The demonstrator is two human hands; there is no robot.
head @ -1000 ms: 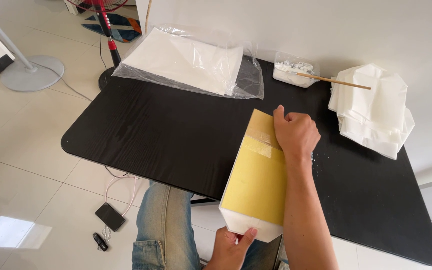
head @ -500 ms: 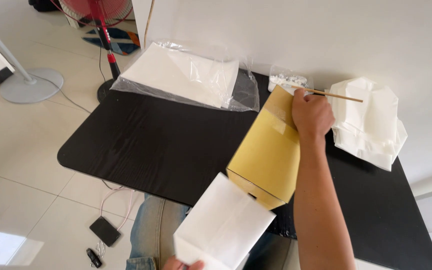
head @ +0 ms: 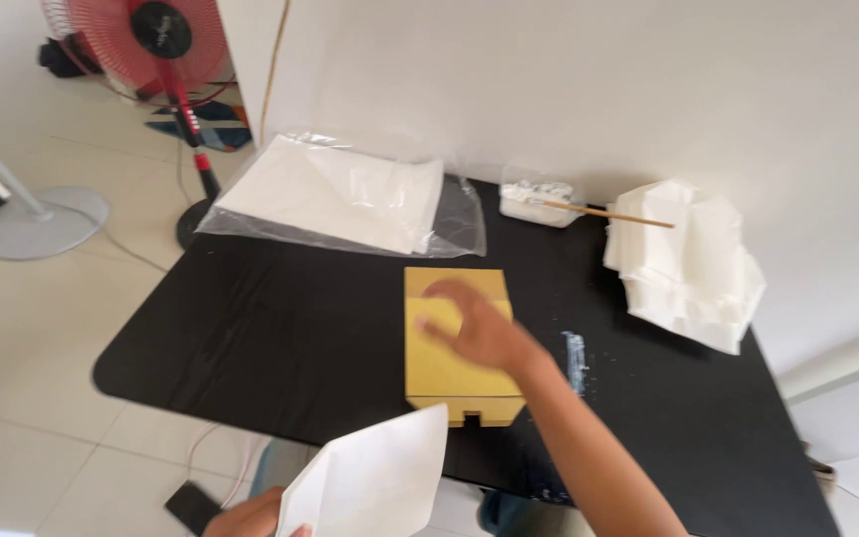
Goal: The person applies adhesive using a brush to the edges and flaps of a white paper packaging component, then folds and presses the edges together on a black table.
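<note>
A flat yellow cardboard form (head: 449, 378) lies on the black table (head: 251, 348), near its front edge. My right hand (head: 474, 328), blurred, hovers over or rests on the form with fingers spread. My left hand (head: 251, 515) is at the bottom edge of the view, gripping a white paper bag (head: 375, 482) that is folded into shape and tilted upward.
A clear plastic sleeve of flat white paper sheets (head: 335, 194) lies at the table's back left. A small clear tub with a wooden stick (head: 549, 204) stands at the back. A pile of folded white bags (head: 688, 264) sits at the right. A red fan (head: 161, 35) stands on the floor.
The white bag has come off the yellow form and stays in my left hand. The form went from tilted up to lying flat, and my right hand slid down over it.
</note>
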